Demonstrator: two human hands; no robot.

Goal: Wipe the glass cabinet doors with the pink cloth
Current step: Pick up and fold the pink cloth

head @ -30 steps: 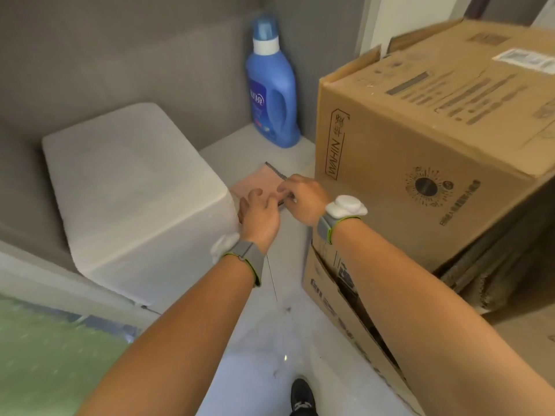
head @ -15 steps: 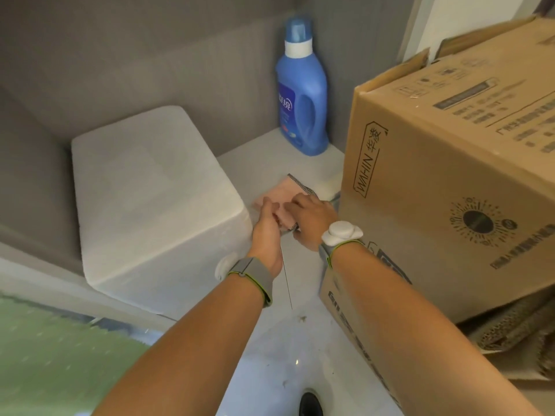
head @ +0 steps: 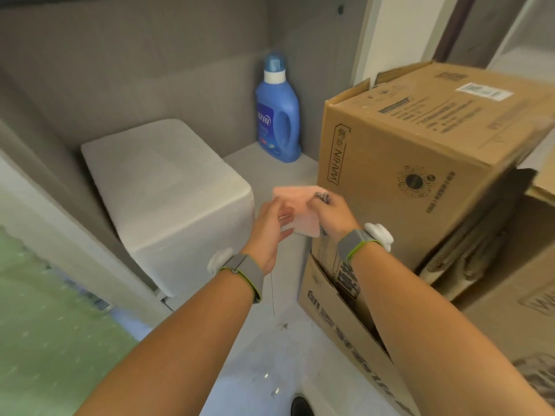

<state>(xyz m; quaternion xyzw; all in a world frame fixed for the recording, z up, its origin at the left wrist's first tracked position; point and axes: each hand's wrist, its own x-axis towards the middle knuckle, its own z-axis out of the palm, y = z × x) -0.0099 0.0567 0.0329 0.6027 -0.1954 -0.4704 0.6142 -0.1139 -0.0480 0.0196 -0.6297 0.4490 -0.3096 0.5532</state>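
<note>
The pink cloth (head: 301, 210) is a small folded square with a dark patterned edge, held up in the air between both hands above the white floor. My left hand (head: 268, 232) grips its left side, with the fingers under it. My right hand (head: 335, 213) pinches its right edge, near the patterned trim. Both wrists wear grey bands with white trackers. No glass cabinet door can be clearly made out in this view.
A white foam box (head: 168, 187) stands to the left. A blue detergent bottle (head: 277, 115) sits in the far corner. Stacked cardboard boxes (head: 420, 151) crowd the right side. A green frosted panel (head: 45, 325) fills the lower left. My shoe (head: 301, 406) shows at the bottom.
The cloth lay flat on the floor between the boxes before. Both hands have lifted it off the floor and drawn it toward me.
</note>
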